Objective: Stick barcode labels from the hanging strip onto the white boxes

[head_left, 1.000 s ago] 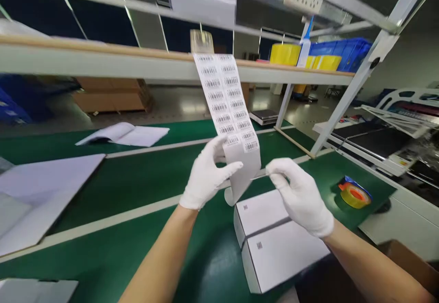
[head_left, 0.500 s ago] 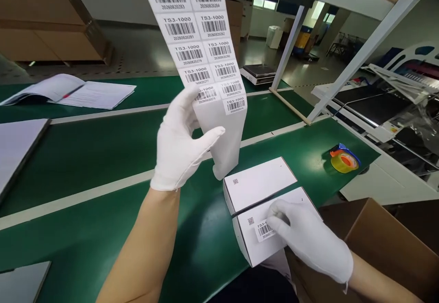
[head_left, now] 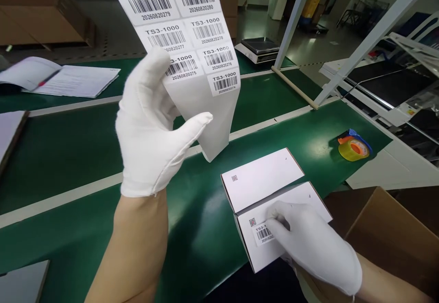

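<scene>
My left hand [head_left: 147, 124], in a white glove, holds a long strip of barcode labels [head_left: 209, 29] upright by its left edge; the thumb is spread away from the strip. Two white boxes lie side by side on the green table: the farther box [head_left: 262, 175] bears a small printed code, and the nearer box [head_left: 274, 257] has one too. Over the nearer box, my right hand [head_left: 312, 243], also gloved, pinches the right end of a single barcode label [head_left: 263, 233]. That label lies at the box's top face beside the code, partly hidden by the fingers.
A yellow tape roll [head_left: 355, 150] sits at the right of the table [head_left: 192, 220]. An open cardboard box [head_left: 394, 234] stands at the lower right. Open papers [head_left: 78, 81] lie at the far left. A scale [head_left: 260, 47] and a slanted metal frame [head_left: 295, 19] are behind.
My left hand and the label strip have come closer and moved left in view. The right hand stays at the label on the nearer box. The view has shifted slightly.
</scene>
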`<state>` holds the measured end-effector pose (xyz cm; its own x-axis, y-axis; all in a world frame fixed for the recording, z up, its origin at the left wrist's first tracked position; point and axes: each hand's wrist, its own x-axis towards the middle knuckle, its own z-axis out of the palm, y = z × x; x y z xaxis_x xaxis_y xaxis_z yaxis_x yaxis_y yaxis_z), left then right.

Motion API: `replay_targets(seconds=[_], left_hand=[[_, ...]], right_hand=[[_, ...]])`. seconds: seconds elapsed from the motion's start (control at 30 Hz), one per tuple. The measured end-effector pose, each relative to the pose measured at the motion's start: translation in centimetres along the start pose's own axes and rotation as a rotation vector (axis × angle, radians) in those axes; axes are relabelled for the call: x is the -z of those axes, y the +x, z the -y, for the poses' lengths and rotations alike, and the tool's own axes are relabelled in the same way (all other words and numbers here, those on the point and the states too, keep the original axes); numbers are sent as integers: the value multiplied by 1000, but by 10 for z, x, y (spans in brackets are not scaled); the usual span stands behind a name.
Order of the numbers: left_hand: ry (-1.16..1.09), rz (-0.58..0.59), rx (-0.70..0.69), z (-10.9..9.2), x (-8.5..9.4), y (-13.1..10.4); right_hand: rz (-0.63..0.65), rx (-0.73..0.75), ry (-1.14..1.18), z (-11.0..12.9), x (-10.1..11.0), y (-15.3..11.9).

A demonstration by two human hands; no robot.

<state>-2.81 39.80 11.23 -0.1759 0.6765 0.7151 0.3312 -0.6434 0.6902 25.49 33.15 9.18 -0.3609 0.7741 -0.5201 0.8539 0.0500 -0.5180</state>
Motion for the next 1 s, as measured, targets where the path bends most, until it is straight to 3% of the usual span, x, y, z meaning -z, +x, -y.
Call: replay_targets(seconds=[0.33, 0.5, 0.6, 0.83, 1.0], left_hand=[[62, 27, -46, 5, 2, 2], [211, -148, 104, 12, 3, -3], [227, -200, 105, 15, 3, -8], [158, -119, 62, 11, 2, -4], [-75, 2, -65, 4, 2, 2]], right_hand=[[-1, -1, -16, -1, -2, 0], [-1, 6, -37, 0, -2, 0], [0, 7, -35, -1, -2, 0], [-69, 67, -148, -2, -7, 0], [-184, 48, -429, -3, -22, -4]])
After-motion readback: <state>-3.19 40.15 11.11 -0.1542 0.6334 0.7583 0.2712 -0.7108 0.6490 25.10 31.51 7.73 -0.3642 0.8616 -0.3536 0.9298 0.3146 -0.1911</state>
